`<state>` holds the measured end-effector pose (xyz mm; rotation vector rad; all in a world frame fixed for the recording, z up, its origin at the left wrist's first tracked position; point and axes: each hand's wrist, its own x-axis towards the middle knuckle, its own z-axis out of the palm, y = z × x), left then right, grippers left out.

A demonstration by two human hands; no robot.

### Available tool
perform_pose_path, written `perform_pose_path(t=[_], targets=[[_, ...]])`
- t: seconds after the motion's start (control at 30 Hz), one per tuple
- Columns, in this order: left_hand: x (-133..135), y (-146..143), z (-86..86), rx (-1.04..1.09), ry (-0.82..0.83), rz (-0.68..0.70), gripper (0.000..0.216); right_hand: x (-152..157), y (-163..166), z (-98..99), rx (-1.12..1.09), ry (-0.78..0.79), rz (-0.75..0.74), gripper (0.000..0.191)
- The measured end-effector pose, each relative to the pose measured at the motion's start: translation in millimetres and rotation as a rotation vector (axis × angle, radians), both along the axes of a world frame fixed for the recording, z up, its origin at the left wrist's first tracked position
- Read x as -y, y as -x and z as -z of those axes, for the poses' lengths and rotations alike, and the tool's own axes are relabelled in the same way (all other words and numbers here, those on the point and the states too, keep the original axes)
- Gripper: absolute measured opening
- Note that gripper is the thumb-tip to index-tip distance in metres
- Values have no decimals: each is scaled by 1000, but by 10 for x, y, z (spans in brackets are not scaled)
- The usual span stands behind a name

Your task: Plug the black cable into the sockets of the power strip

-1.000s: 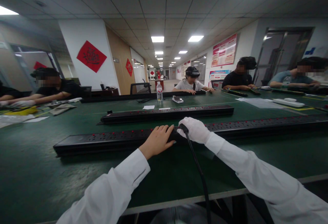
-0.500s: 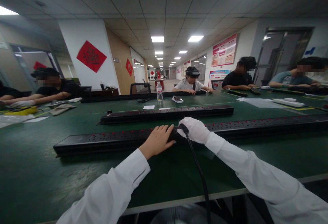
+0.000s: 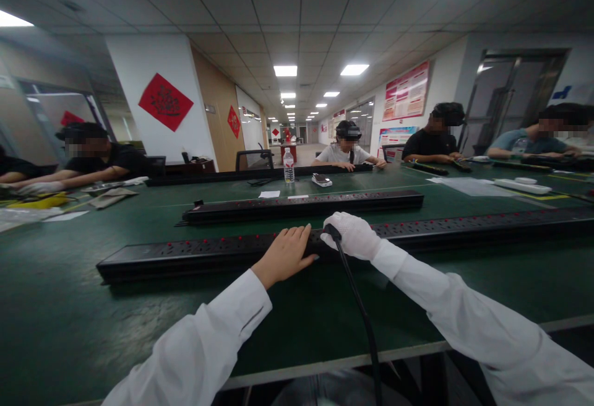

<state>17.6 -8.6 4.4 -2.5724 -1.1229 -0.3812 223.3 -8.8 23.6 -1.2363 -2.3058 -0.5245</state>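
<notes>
A long black power strip (image 3: 185,251) with red switches lies across the green table (image 3: 69,319) in front of me. My bare left hand (image 3: 285,254) rests flat on its top, fingers spread. My right hand (image 3: 352,234), in a white glove, grips a black plug (image 3: 331,230) pressed onto the strip just right of my left hand. The plug's black cable (image 3: 359,313) runs down toward me and over the table's front edge. Both my arms wear white sleeves.
A second black power strip (image 3: 301,205) lies parallel behind, a third (image 3: 260,174) at the far edge. A water bottle (image 3: 288,166) and a small device (image 3: 321,179) stand farther back. Several people sit at the table's far side, left and right, with papers (image 3: 468,186).
</notes>
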Motion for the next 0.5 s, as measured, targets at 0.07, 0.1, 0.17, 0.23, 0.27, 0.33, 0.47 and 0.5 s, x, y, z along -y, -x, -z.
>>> perform_pose_path(t=[0.07, 0.1, 0.17, 0.23, 0.27, 0.33, 0.47, 0.5], targets=[[-4, 0, -1, -3, 4, 0, 65, -5, -1, 4, 1, 2, 1, 30], [-5, 0, -2, -4, 6, 1, 64, -6, -1, 6, 1, 4, 2, 30], [-5, -3, -4, -5, 5, 1, 64, -9, 1, 7, 4, 8, 4, 30], [-1, -8, -6, -5, -2, -1, 63, -9, 3, 7, 8, 6, 4, 30], [2, -10, -8, -4, -5, -3, 62, -9, 4, 6, 8, 3, 2, 30], [10, -14, -15, -3, -3, -5, 62, -5, 5, 2, 8, -3, -3, 29], [28, -16, -38, -1, 13, -12, 62, 2, 4, -5, 5, -7, -7, 29], [30, -15, -42, -1, 17, -14, 62, 3, 4, -6, 4, -7, -6, 28]])
